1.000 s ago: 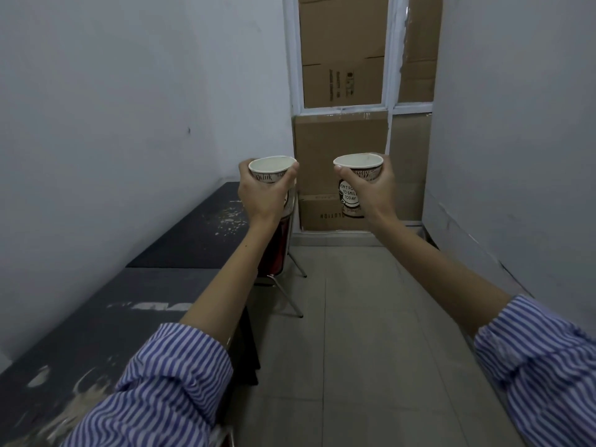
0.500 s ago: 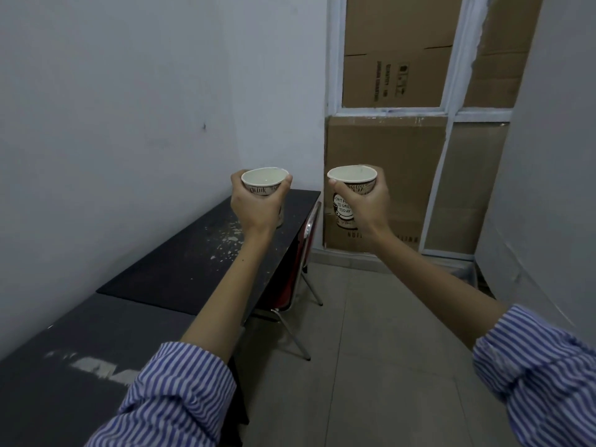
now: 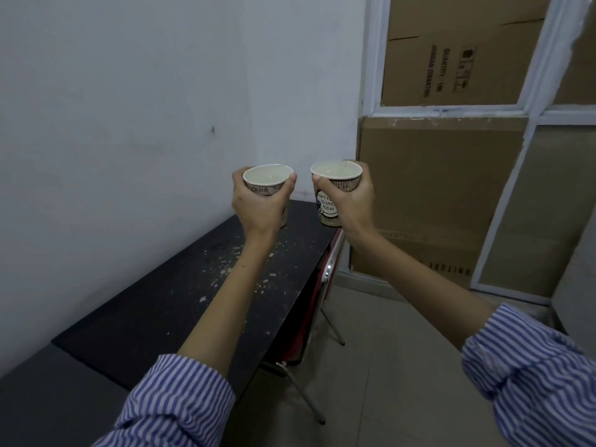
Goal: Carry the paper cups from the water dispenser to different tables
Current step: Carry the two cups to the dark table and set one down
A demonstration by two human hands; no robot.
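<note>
I hold two printed paper cups upright at chest height, side by side. My left hand (image 3: 259,206) is wrapped around the left cup (image 3: 267,179), which hangs above the far end of a black table (image 3: 180,304). My right hand (image 3: 351,204) grips the right cup (image 3: 335,185), printed with a smile slogan, just past the table's right edge. Both cups hold pale liquid near the rim. A second dark table (image 3: 42,401) adjoins at the lower left.
The black table carries pale crumbs and stands against a white wall (image 3: 113,124). A red folding chair (image 3: 317,298) is tucked at the table's right side. Cardboard boxes (image 3: 435,195) fill a white frame ahead. Grey tiled floor (image 3: 387,366) lies to the right.
I have walked forward and turned left. The black table and boxes are nearer, and both cups now sit closer together over the table's far end.
</note>
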